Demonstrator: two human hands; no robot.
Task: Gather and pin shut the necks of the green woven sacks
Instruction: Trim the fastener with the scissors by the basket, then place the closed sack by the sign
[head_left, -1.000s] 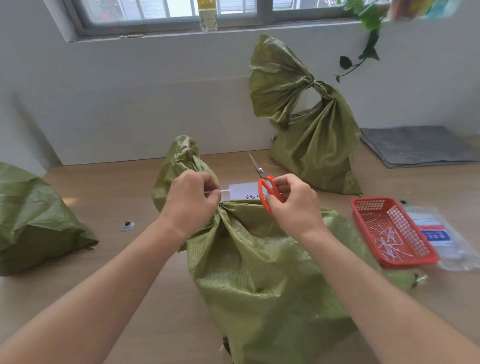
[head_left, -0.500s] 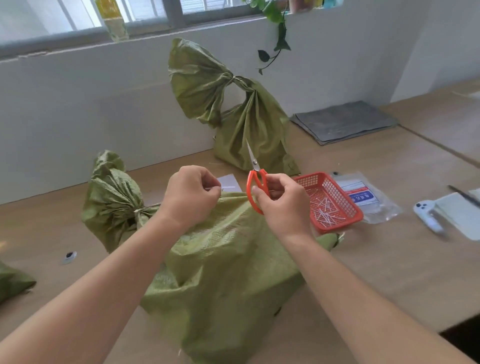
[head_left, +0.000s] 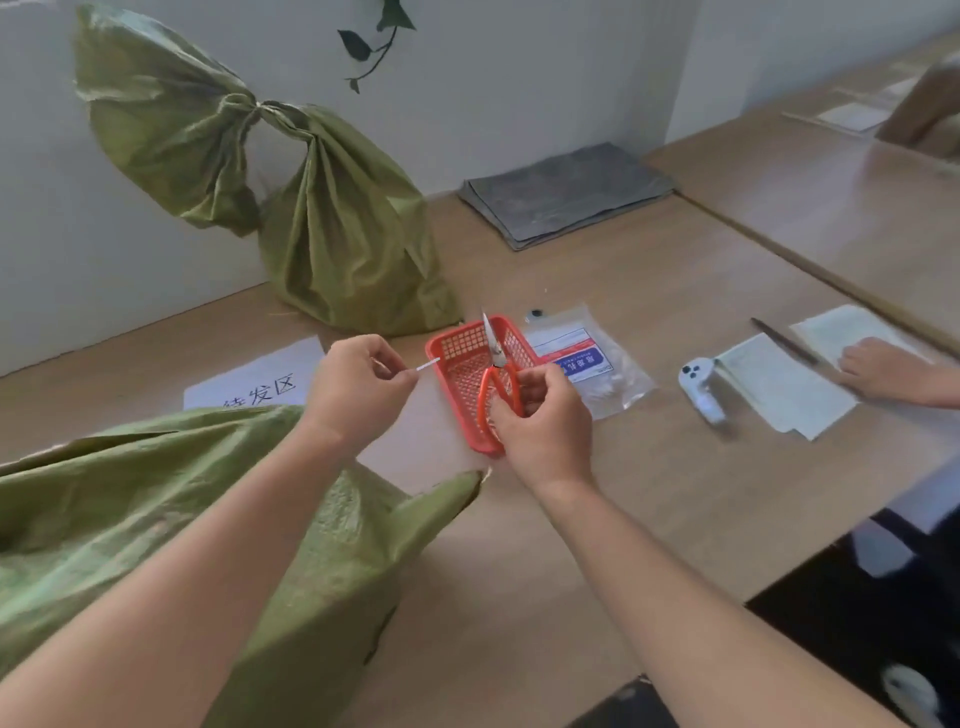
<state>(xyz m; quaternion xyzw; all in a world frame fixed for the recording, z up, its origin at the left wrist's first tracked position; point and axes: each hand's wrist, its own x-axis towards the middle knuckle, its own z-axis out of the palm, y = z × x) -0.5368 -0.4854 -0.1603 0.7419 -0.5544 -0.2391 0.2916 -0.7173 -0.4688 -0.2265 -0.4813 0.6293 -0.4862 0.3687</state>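
One thin white strip (head_left: 427, 365) — orange-looped scissors (head_left: 497, 360)

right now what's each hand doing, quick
Left hand: closed, pinching a white strip.
Right hand: closed, gripping the scissors.

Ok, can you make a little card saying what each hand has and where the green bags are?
Left hand: pinches a thin white strip
Right hand: holds orange-handled metal scissors, blades pointing up
Red plastic mesh basket: behind the scissors
Far green woven sack: neck tied, stands at the back
Near green woven sack: under the left arm, neck unseen
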